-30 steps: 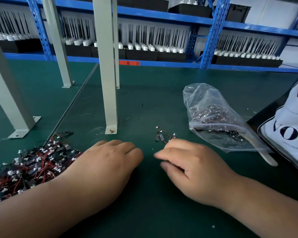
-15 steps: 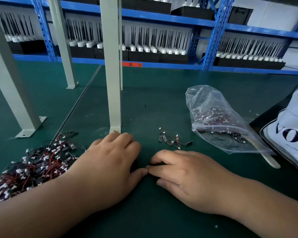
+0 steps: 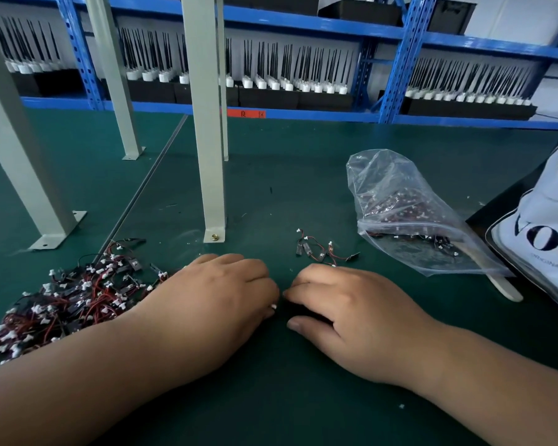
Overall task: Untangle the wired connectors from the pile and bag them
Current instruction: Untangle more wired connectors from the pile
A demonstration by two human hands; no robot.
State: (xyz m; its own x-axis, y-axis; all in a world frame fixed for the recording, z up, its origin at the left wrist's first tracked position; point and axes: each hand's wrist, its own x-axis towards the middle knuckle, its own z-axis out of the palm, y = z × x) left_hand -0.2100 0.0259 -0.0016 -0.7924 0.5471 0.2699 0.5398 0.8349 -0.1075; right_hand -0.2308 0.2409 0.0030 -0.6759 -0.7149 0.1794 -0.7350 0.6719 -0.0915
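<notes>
A: At the green bench mat [image 3: 271, 194], your left hand [image 3: 213, 304] and right hand [image 3: 351, 317] meet fingertip to fingertip, low and close in front of you. Which step is this?

B: Untangling, by the look of it. Your left hand pinches one wired connector [image 3: 274, 306]; only its white plug peeks out at the thumb. Your right hand is curled close against it, but its fingers hide what lies beneath, so whether it grips the wire cannot be told.

A: And the rest of the work?

B: The pile [image 3: 71, 300] of red-and-black leads lies just beside your left hand, large and knotted. A few loose connectors [image 3: 322, 249] sit just beyond your right hand. The clear zip bag [image 3: 409, 214], partly filled, lies near them, further to your right.

A: So what is the next move?

B: Likely you draw this lead clear, set it with the loose ones, then carry the lot to the bag. That calls for a light pull along the wire, not on the plug, and one hand to hold the bag's mouth open.
</notes>
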